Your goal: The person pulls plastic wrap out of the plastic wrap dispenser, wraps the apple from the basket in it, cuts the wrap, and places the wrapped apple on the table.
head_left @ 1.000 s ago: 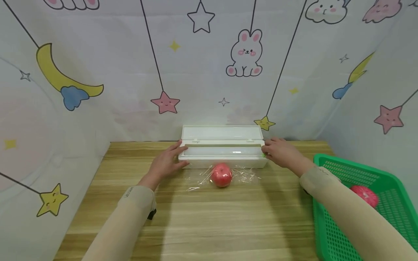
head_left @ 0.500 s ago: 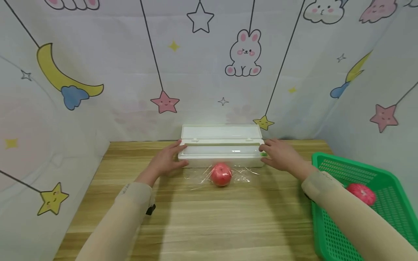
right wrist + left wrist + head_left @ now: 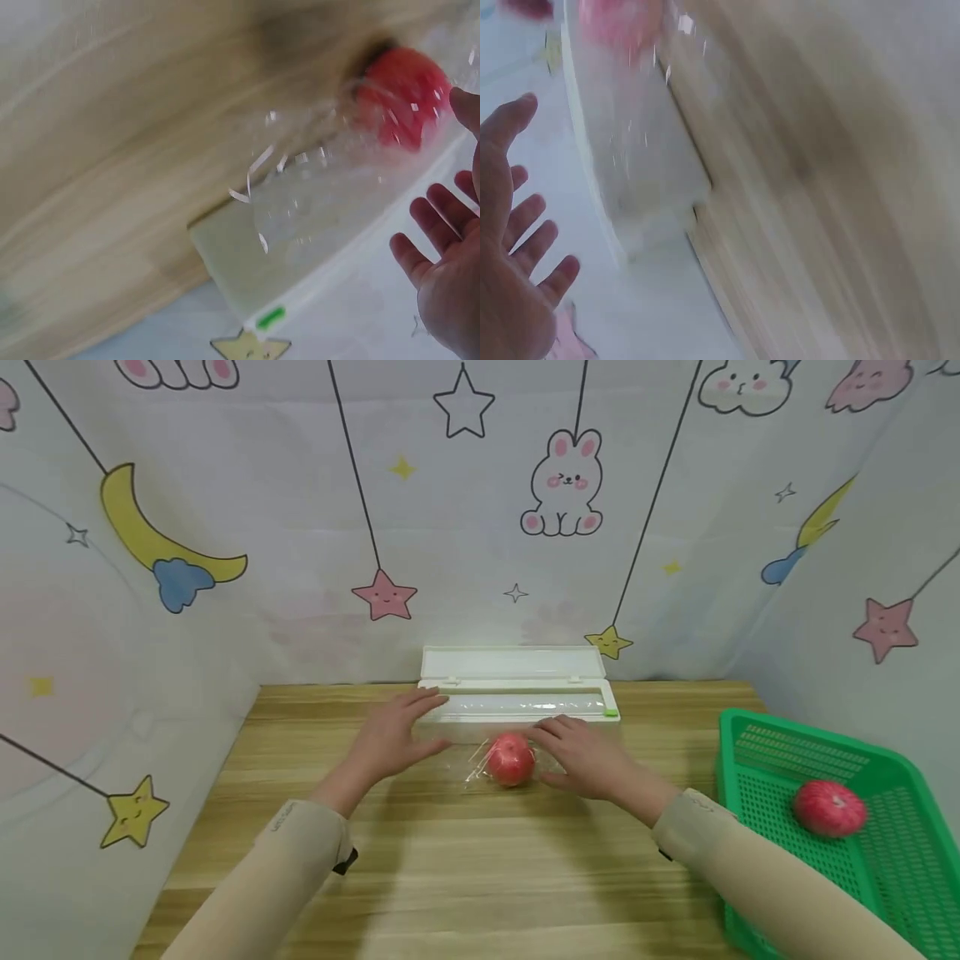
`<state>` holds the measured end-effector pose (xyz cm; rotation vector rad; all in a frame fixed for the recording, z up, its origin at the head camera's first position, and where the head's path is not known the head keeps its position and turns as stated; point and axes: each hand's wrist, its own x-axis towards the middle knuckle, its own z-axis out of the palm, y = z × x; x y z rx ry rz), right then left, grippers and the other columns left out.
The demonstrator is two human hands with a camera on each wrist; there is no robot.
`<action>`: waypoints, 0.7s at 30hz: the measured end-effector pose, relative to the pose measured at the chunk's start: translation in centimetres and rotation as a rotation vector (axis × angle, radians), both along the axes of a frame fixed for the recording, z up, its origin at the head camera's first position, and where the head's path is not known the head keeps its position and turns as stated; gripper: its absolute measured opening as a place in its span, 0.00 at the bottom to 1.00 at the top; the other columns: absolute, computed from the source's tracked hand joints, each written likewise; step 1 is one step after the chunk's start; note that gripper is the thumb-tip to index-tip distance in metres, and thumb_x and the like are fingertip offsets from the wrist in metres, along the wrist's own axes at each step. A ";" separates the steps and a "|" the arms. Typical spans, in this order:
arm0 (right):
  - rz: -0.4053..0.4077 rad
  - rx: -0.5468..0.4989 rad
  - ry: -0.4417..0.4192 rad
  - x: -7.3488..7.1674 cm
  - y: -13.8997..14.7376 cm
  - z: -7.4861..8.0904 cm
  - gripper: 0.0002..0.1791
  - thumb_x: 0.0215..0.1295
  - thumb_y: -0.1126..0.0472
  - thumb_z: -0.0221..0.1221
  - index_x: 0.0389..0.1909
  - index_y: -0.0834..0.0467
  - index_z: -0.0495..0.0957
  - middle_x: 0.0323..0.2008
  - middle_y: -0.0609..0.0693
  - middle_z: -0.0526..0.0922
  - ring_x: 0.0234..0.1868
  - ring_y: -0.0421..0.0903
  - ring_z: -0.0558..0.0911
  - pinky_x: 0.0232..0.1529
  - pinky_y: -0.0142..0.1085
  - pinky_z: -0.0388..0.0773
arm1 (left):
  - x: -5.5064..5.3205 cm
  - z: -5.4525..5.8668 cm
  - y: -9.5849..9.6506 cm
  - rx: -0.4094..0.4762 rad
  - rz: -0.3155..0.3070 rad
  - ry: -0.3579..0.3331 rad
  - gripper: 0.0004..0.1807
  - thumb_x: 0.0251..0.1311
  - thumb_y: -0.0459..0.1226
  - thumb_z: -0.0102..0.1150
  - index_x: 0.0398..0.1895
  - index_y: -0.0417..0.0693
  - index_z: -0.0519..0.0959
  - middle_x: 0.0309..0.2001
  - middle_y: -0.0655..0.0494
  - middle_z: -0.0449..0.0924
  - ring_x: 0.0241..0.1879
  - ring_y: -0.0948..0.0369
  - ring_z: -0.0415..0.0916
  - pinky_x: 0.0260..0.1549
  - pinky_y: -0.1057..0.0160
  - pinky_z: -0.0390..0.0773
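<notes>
A white cling film dispenser [image 3: 517,732] stands at the back of the table with its lid raised and a roll inside. In front of it sits a red apple [image 3: 510,760], with clear cling film [image 3: 292,202] draped over and around it. My left hand [image 3: 392,737] hovers by the dispenser's left end, fingers spread and holding nothing. To the right of the apple is my right hand [image 3: 588,762], its fingers extended over the film. Whether its fingertips touch the film or the apple, I cannot tell. Both wrist views are blurred.
A green plastic basket [image 3: 738,727] stands at the table's right side, with another red fruit [image 3: 828,808] in it. Behind the wooden table [image 3: 480,877] hangs a white cloth [image 3: 465,527] printed with cartoon figures. A small green slider [image 3: 611,712] sits at the dispenser's right end.
My right hand has left the dispenser's right end and come left and nearer, beside the apple. My left hand has lifted off the left end and shifted slightly right.
</notes>
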<state>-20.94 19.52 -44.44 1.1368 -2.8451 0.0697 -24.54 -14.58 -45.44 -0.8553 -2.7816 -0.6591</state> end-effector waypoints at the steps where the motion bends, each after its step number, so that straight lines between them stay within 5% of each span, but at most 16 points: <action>1: 0.003 -0.007 0.001 0.1 -0.3 -0.4 0.41 0.64 0.48 0.76 0.75 0.57 0.73 0.66 0.55 0.79 0.67 0.57 0.78 0.70 0.53 0.76 | 0.7 -0.2 0.7 -0.011 -0.022 0.062 0.38 0.62 0.53 0.76 0.73 0.50 0.78 0.73 0.46 0.76 0.72 0.44 0.73 0.69 0.38 0.74; 5: 0.011 -0.046 -0.003 0.3 -1.1 -2.0 0.48 0.60 0.47 0.79 0.78 0.58 0.69 0.71 0.55 0.76 0.70 0.58 0.76 0.72 0.55 0.74 | 2.9 -1.5 3.4 -0.061 -0.105 0.265 0.37 0.58 0.52 0.79 0.68 0.49 0.81 0.67 0.48 0.81 0.65 0.47 0.79 0.66 0.43 0.78; 9: -0.008 -0.068 -0.012 0.4 -1.6 -2.8 0.50 0.59 0.48 0.79 0.79 0.58 0.67 0.72 0.56 0.74 0.71 0.59 0.75 0.73 0.57 0.72 | 4.1 -3.4 5.5 -0.138 -0.133 0.377 0.40 0.56 0.54 0.80 0.69 0.47 0.80 0.64 0.50 0.83 0.62 0.50 0.80 0.65 0.48 0.78; 21: -0.059 -0.097 -0.020 0.3 -2.1 -4.3 0.52 0.59 0.50 0.80 0.79 0.59 0.65 0.73 0.57 0.72 0.72 0.59 0.73 0.72 0.58 0.73 | 4.7 -5.8 8.1 -0.240 -0.080 0.354 0.46 0.58 0.56 0.79 0.76 0.46 0.73 0.70 0.50 0.78 0.69 0.51 0.74 0.70 0.47 0.74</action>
